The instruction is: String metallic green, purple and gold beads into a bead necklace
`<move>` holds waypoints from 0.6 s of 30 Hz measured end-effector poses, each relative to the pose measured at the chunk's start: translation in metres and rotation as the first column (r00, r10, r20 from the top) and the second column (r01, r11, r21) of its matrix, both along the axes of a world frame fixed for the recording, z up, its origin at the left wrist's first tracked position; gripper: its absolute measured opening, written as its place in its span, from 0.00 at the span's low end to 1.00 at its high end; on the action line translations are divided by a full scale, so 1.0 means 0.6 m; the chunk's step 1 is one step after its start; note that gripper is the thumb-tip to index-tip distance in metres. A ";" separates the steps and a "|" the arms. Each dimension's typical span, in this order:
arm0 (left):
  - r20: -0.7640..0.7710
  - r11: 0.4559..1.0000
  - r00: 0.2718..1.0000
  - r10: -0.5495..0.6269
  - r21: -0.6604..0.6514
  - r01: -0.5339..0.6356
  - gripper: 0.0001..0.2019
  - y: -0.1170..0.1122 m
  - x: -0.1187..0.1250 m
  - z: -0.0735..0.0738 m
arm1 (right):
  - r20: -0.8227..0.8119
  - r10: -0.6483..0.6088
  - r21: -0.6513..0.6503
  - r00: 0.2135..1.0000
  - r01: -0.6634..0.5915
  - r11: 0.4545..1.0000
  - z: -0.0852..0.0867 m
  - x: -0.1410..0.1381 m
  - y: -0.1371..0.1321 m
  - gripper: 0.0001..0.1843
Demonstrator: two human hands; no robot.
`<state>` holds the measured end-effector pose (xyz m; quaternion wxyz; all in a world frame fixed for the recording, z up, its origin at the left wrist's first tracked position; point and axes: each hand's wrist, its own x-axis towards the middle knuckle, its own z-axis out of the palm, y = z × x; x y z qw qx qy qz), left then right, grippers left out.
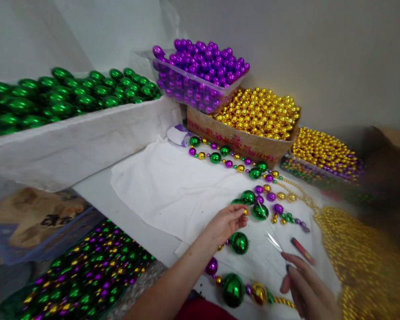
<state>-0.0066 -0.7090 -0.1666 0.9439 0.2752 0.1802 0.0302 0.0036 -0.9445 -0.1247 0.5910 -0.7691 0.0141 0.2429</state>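
My left hand point(227, 223) pinches a small gold bead point(245, 212) between thumb and fingertips, above the white cloth point(146, 186). Right beside those fingertips lie large green beads point(260, 211). Lower right, my right hand point(308, 284) is closed, its fingertips on a thin shiny strand point(274, 242) that runs up toward the green beads; blur hides whether it is thread or a thin tool. Nearest me, a strung section with a big green bead point(233, 290) and a large gold bead point(259, 293) passes under my left forearm. Loose purple beads point(278, 209) lie between the hands.
A finished-looking bead strand point(215, 157) stretches along the back. Behind it stand a clear tub of purple beads point(200, 91), a carton of gold beads point(240, 140) and a white foam box point(86, 138) of green beads. Gold bead chains point(370, 262) heap at right, near a red-and-black stick point(302, 251).
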 end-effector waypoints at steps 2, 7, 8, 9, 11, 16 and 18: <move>-0.039 0.999 0.999 0.016 -0.041 -0.017 0.09 0.010 -0.009 -0.006 | -0.022 0.055 -0.009 0.998 -0.055 0.998 0.006 -0.010 0.007 0.30; -0.077 0.998 0.997 0.025 -0.049 -0.028 0.06 0.000 -0.012 -0.007 | 0.029 0.113 -0.074 0.993 -0.111 0.991 0.017 -0.019 0.002 0.27; -0.076 0.999 0.997 0.022 -0.043 -0.026 0.07 -0.004 -0.012 -0.005 | 0.046 0.108 -0.083 0.993 -0.104 0.991 0.018 -0.020 -0.001 0.26; -0.075 0.999 0.997 0.021 -0.037 -0.024 0.07 -0.007 -0.011 -0.003 | 0.058 0.100 -0.089 0.993 -0.095 0.992 0.019 -0.020 -0.004 0.26; -0.075 0.999 0.997 0.018 -0.028 -0.020 0.07 -0.012 -0.009 0.000 | 0.073 0.081 -0.094 0.994 -0.074 0.993 0.021 -0.020 -0.010 0.25; -0.129 0.997 0.991 0.034 -0.060 -0.042 0.04 -0.019 -0.005 0.003 | 0.078 0.068 -0.082 0.995 -0.062 0.995 0.021 -0.020 -0.019 0.25; -0.164 0.994 0.985 0.051 -0.092 -0.066 0.03 -0.021 -0.004 0.002 | 0.073 0.081 -0.087 0.994 -0.074 0.993 0.019 -0.021 -0.021 0.26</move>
